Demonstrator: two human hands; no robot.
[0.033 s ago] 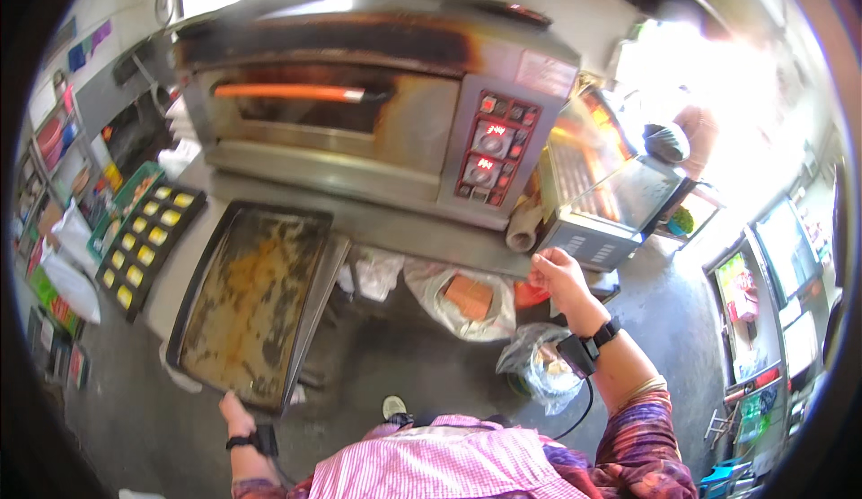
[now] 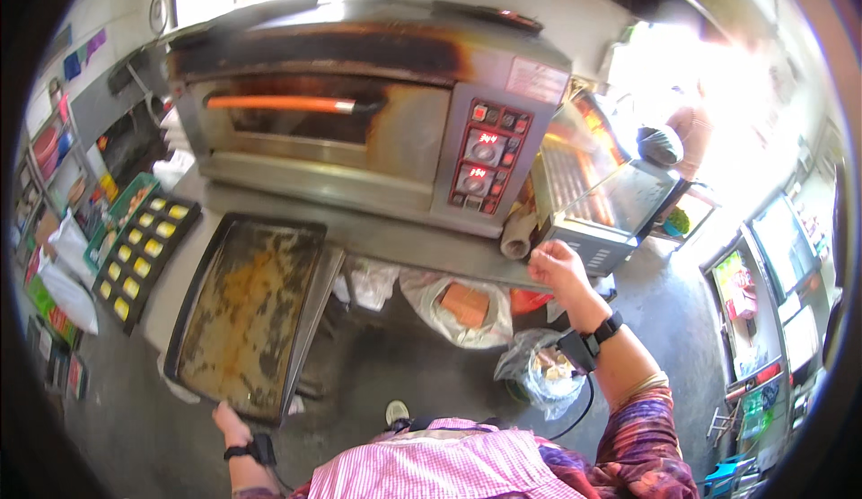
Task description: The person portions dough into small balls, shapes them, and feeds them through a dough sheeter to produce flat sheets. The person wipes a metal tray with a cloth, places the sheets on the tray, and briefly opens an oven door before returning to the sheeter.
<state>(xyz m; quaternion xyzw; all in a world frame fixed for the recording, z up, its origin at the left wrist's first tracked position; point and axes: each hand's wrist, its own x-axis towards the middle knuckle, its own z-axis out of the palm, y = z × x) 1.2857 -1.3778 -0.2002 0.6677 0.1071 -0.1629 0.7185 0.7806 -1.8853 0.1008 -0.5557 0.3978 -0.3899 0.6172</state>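
Note:
A large dark-rimmed baking tray (image 2: 247, 306), with a stained brown and grey bottom, lies at the left on the metal counter, jutting toward me. My left hand (image 2: 233, 424) is at its near edge, the thumb side against the rim; the other fingers are partly hidden there, and it appears to grip the edge. In the air before the counter's right end, my right hand (image 2: 558, 266) is raised with fingers curled in, and nothing shows in it. Behind the tray stands a deck oven (image 2: 332, 140) with its door closed and an orange handle (image 2: 278, 104).
Left of the baking tray is a black tray (image 2: 135, 297) with rows of yellow pieces, beside a green crate (image 2: 99, 243). A glass-topped warming cabinet (image 2: 593, 185) adjoins the oven. Below the counter are an open sack (image 2: 426, 315) and a bag-lined bin (image 2: 539, 382). Another person (image 2: 690, 131) stands far right.
The whole view has shifted slightly, the oven and tray appearing a little lower and further left. Both hands keep about the same places against their surroundings.

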